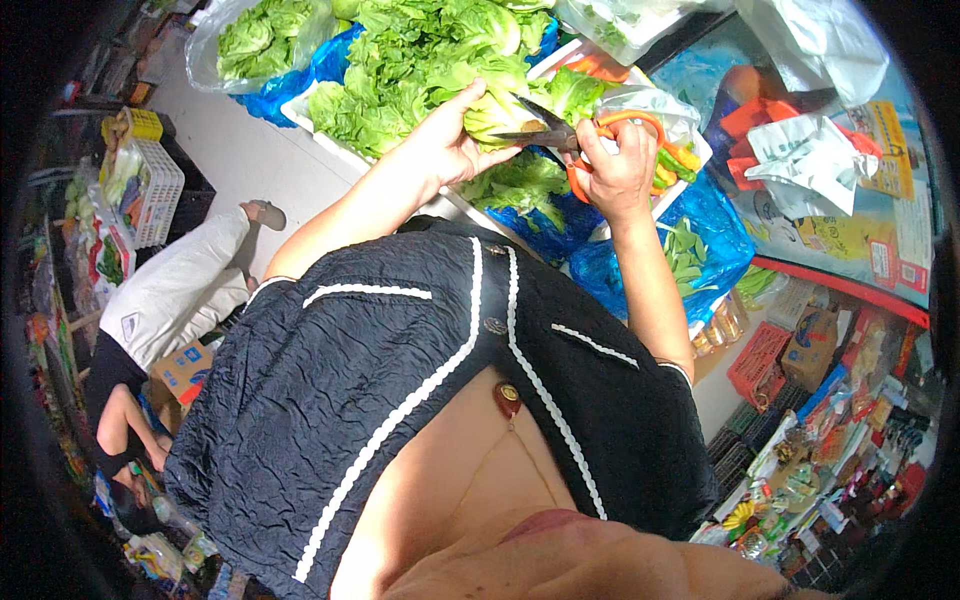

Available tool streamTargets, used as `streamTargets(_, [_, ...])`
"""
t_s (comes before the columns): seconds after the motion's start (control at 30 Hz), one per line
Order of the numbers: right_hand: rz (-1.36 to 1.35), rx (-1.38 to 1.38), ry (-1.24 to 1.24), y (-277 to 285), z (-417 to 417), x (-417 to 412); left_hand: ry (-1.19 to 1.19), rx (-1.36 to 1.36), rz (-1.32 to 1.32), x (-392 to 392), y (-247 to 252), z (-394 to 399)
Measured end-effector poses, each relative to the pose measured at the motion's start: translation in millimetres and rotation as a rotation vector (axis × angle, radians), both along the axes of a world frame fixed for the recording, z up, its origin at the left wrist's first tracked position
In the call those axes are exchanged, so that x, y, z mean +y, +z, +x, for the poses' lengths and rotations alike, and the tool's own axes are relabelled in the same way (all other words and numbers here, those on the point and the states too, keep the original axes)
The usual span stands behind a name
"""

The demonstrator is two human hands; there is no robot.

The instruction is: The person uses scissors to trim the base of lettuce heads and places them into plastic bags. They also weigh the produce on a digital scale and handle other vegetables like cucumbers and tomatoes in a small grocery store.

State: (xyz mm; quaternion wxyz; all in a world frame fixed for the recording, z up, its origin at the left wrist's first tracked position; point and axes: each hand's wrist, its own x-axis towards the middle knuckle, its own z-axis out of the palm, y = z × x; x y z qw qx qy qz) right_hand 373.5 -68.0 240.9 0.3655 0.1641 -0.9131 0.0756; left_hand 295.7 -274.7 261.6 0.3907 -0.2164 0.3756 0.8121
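Observation:
My left hand (pixel 454 142) holds a head of lettuce (pixel 491 120) by its base, the cut stem end facing right. In my right hand (pixel 621 161) is a pair of scissors (pixel 553 133) with orange handles. Its dark blades are spread apart at the stem end of the lettuce. A heap of leafy lettuce (pixel 420 52) fills a white foam box (pixel 341 146) beyond my left hand. Below my hands, loose lettuce leaves (pixel 525 187) lie on blue plastic film (pixel 525 230).
Yellow and green peppers (pixel 675 166) sit right of my right hand. A blue bag (pixel 720 232) holds green leaves. At left, a person in light trousers (pixel 176 274) bends near a cardboard box (pixel 182 371). A white basket of vegetables (pixel 159 195) stands further left; a freezer (pixel 840 247) stands at right.

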Motion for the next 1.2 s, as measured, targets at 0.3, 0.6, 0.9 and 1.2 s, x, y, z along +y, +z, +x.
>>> streamTargets(0.3, [0.020,0.053,0.074,-11.6,-6.6,0.5,-0.073,0.022,-0.002,-18.5,-3.2,-3.0])
streamTargets(0.6, [-0.533,-0.057,-0.003,-28.7,-6.8,-23.5,0.071,0.283,0.206,-26.5,-24.9,-10.4])
streamTargets(0.9, [-0.803,-0.113,0.000,-3.9,-14.4,-93.2,0.180,0.607,0.028,-18.5,-38.1,2.0])
streamTargets(1.2, [-0.700,0.140,0.062,-12.0,-20.6,-97.8,0.150,0.579,0.090,-28.5,-46.7,-4.1])
